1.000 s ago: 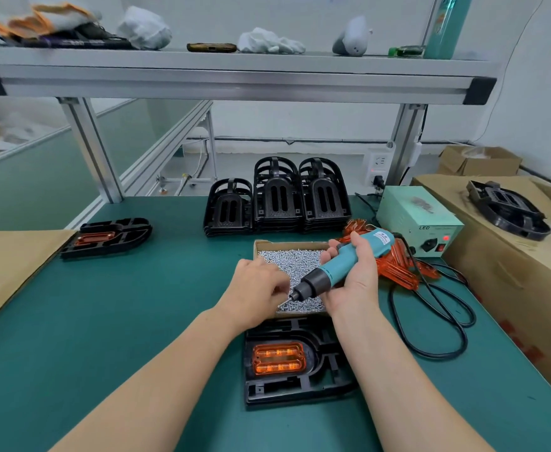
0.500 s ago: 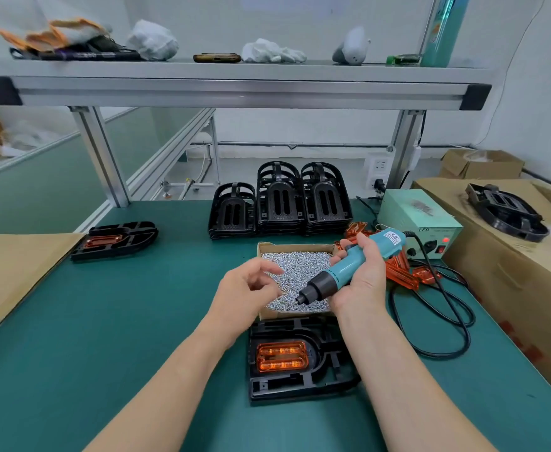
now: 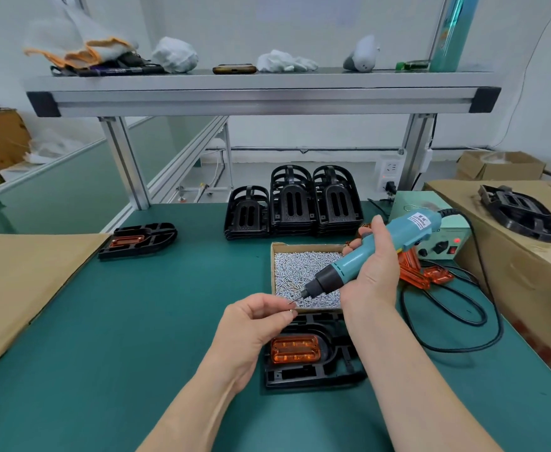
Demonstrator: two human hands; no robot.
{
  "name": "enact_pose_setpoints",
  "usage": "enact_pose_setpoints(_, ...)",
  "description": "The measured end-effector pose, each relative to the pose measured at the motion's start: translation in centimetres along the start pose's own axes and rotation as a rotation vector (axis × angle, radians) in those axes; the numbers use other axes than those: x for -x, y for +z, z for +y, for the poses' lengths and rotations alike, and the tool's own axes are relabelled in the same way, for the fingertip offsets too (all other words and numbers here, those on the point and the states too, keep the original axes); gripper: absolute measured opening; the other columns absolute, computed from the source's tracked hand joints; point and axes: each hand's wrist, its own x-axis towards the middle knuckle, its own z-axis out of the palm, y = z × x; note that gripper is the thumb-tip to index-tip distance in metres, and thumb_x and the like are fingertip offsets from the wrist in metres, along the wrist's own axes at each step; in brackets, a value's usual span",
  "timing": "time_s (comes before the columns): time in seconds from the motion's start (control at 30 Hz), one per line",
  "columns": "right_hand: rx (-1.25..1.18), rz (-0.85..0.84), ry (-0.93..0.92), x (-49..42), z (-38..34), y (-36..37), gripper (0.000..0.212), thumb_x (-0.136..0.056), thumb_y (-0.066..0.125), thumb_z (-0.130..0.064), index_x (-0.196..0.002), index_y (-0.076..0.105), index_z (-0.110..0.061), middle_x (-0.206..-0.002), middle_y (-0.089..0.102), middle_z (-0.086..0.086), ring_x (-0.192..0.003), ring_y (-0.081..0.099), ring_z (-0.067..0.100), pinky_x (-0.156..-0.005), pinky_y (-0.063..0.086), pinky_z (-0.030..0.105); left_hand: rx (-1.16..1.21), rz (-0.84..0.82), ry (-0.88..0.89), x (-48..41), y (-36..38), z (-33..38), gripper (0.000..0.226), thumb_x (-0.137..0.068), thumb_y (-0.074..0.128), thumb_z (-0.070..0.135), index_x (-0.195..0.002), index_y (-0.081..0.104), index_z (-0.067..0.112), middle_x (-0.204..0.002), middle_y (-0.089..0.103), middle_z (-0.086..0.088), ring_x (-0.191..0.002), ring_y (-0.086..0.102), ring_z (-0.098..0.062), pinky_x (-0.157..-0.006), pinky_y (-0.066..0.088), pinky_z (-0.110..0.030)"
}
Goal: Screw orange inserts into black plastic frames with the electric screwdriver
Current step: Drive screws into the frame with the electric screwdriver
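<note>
The screwdriver (image 3: pixel 375 252) is gripped in the right hand (image 3: pixel 373 275), fingers wrapped around the teal barrel, thumb lying along its top. Its long axis runs diagonally: the cable end sits up and to the right of the hand, and the black nose and bit stick out down and to the left. The bit points at the fingertips of the left hand (image 3: pixel 251 324) and its tip ends just above them.

The left hand is curled, thumb and forefinger pinching a small screw (image 3: pixel 292 310) just below the bit tip; whether screw and bit touch cannot be told.

The box of screws (image 3: pixel 300 272) lies under the screwdriver nose, between and just beyond the two hands.

The black frame (image 3: pixel 313 373) lies flat on the green table (image 3: pixel 137 321), below both hands and between the wrists. The orange insert (image 3: pixel 295 349) is seated in its recess, just right of the left hand, with its long side running left to right.

Loose orange inserts (image 3: pixel 420 275) lie just right of the right hand. Stacked frames (image 3: pixel 293 203) stand beyond the box. Another frame (image 3: pixel 137 239) with an insert lies well to the left of the left hand
</note>
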Motion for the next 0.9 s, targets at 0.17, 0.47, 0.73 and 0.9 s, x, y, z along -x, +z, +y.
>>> enact_pose_setpoints(0.17,0.020,-0.028,-0.063,0.6,-0.4,0.0,0.023,-0.088,0.076,-0.030,-0.092,0.060,-0.014,-0.060,0.060,-0.008,-0.048,0.054,0.004,-0.048,0.049,0.020,-0.001,0.019,0.021,0.3,-0.1,-0.1,0.024,-0.058,0.082,0.014,-0.081,0.077,0.009,-0.090,0.071,-0.019,-0.083,0.064,-0.024,-0.083,0.052,-0.036)
enact_pose_setpoints(0.47,0.050,-0.046,-0.099,1.5,-0.4,-0.2,0.022,-0.087,0.076,-0.027,-0.092,0.060,-0.013,-0.065,0.060,-0.007,-0.051,0.054,0.006,-0.050,0.049,0.022,-0.068,0.027,0.061,0.6,0.1,-0.1,0.015,-0.070,0.081,0.003,-0.082,0.076,0.009,-0.088,0.071,-0.019,-0.081,0.064,-0.025,-0.080,0.053,-0.036)
enact_pose_setpoints(0.73,0.052,-0.085,-0.135,2.0,-0.4,-0.8,0.019,-0.087,0.076,-0.025,-0.093,0.061,-0.015,-0.065,0.063,-0.010,-0.052,0.055,0.005,-0.050,0.049,0.021,-0.238,0.080,0.179,1.3,0.5,-0.7,0.023,-0.079,0.075,-0.005,-0.084,0.076,0.018,-0.085,0.074,-0.012,-0.076,0.065,-0.015,-0.071,0.054,-0.022)
enact_pose_setpoints(0.9,0.085,-0.074,-0.178,1.9,-0.2,-0.7,0.026,-0.088,0.075,-0.023,-0.101,0.059,-0.008,-0.063,0.057,-0.004,-0.049,0.051,0.009,-0.049,0.048,0.022,-0.471,0.106,0.394,1.7,1.2,-0.7,0.043,-0.080,0.069,-0.010,-0.095,0.071,0.031,-0.079,0.069,0.002,-0.074,0.060,-0.010,-0.075,0.050,-0.020)
